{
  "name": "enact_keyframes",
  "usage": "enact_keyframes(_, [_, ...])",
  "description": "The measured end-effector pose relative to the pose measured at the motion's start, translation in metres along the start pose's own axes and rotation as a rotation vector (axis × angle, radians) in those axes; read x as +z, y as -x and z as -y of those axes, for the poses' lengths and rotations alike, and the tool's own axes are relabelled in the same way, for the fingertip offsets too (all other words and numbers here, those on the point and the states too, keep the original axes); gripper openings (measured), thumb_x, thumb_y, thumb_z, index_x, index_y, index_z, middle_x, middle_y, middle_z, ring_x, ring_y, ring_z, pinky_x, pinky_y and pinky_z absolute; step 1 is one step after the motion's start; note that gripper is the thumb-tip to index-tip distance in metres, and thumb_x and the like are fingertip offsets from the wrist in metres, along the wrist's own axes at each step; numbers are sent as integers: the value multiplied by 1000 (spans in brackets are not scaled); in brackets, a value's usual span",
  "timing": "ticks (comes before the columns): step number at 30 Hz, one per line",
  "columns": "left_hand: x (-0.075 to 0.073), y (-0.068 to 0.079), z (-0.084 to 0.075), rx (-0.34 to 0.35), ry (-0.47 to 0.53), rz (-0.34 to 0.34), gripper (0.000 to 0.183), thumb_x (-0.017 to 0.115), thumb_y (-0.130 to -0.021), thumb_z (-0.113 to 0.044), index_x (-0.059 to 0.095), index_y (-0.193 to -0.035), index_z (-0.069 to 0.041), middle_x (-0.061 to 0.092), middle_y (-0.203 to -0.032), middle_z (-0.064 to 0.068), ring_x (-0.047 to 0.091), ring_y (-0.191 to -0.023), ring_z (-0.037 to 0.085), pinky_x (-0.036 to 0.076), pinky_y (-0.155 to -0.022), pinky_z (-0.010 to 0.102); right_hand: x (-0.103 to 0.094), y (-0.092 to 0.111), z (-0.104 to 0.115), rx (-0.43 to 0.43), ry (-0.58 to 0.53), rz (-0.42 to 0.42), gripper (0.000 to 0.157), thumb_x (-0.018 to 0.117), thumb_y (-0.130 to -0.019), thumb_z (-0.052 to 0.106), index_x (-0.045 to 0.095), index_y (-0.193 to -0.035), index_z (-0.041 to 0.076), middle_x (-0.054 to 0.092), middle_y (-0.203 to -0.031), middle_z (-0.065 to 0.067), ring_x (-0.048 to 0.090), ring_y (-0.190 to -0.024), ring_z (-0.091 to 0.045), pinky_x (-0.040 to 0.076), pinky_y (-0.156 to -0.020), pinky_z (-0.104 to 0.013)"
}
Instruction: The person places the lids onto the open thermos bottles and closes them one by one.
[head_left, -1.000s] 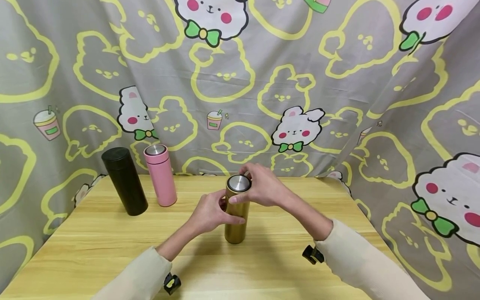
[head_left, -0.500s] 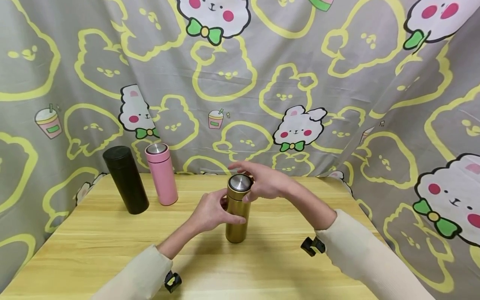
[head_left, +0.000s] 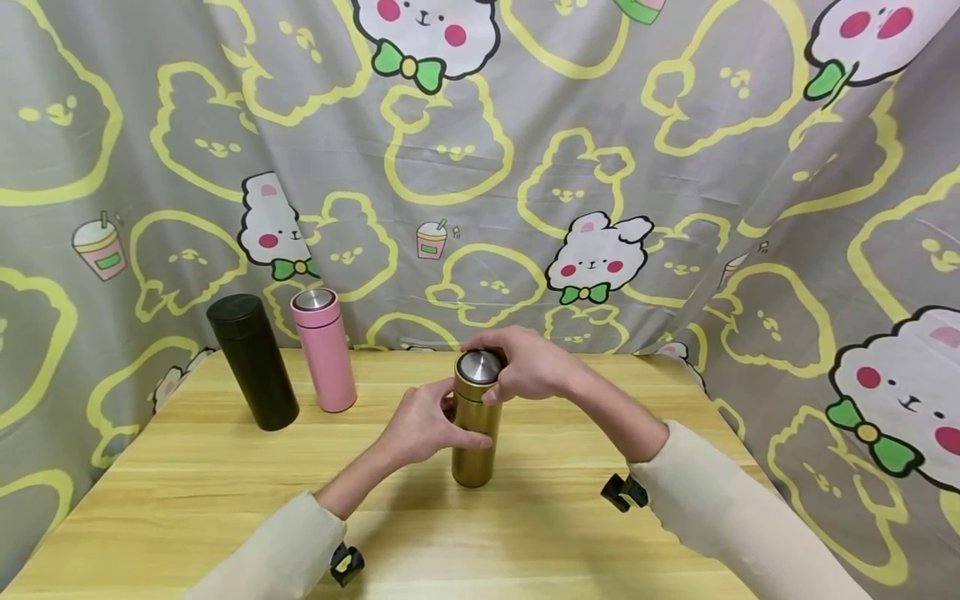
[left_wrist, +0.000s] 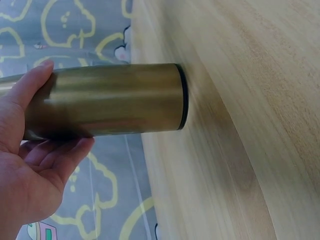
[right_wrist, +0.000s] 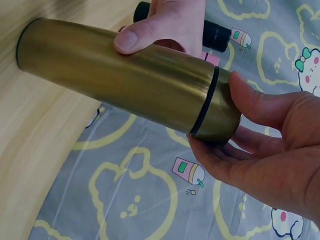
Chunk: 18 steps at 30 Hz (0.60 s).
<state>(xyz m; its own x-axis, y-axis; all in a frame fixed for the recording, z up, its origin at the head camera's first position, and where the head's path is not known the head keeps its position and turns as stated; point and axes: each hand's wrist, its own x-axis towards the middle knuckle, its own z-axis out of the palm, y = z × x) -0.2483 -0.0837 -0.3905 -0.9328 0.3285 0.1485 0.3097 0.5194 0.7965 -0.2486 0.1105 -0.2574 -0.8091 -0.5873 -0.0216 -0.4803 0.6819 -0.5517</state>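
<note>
A gold thermos bottle [head_left: 472,446] stands upright on the table, its lid [head_left: 480,367] topped with a silver disc. My left hand [head_left: 422,423] grips the bottle's body around the middle, thumb in front; the left wrist view shows the fingers of the same hand [left_wrist: 37,175] curling along the far side. Up at the top, my right hand [head_left: 528,365] holds the lid between thumb and fingers. In the right wrist view, a dark ring lies between lid [right_wrist: 220,112] and body [right_wrist: 125,70], and the thumb and fingers of my right hand [right_wrist: 280,145] wrap the lid.
To the left on the wooden table [head_left: 225,517] stand a black bottle [head_left: 255,367] and a pink thermos bottle [head_left: 326,358] with a silver-topped lid. A patterned grey curtain [head_left: 480,208] hangs behind the table and at both sides.
My right hand's fingers lifted off the lid half a second ago and have now come back around it. The left hand and the bottle have stayed in place.
</note>
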Motion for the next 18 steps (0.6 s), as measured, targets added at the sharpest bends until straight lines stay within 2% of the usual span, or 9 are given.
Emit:
enact_keyframes(7, [1,0,1,6,4,-8,68,94,-63,-51,66,-119,-25,77,-104,-5,72,-93,10,59,-80,35,4,2,0,3,1,-47,64,86,-77,6,62,-136,10,71,-122,-5,67,-104,-18,55,-92,-35])
enact_keyframes(14, [3,0,0,4,-2,-24,66,94,-62,-53,67,-115,-25,76,-101,-7,71,-90,9,59,-78,33,9,4,0,12,55,-123,61,92,-76,23,66,-129,9,74,-113,-3,69,-95,-14,56,-85,-31])
enact_keyframes(18, [3,1,0,6,-4,-24,64,94,-62,-52,68,-114,-26,76,-99,-7,71,-88,8,58,-76,32,11,4,-1,33,81,-166,60,95,-70,34,69,-118,10,74,-104,-2,68,-87,-13,55,-78,-29])
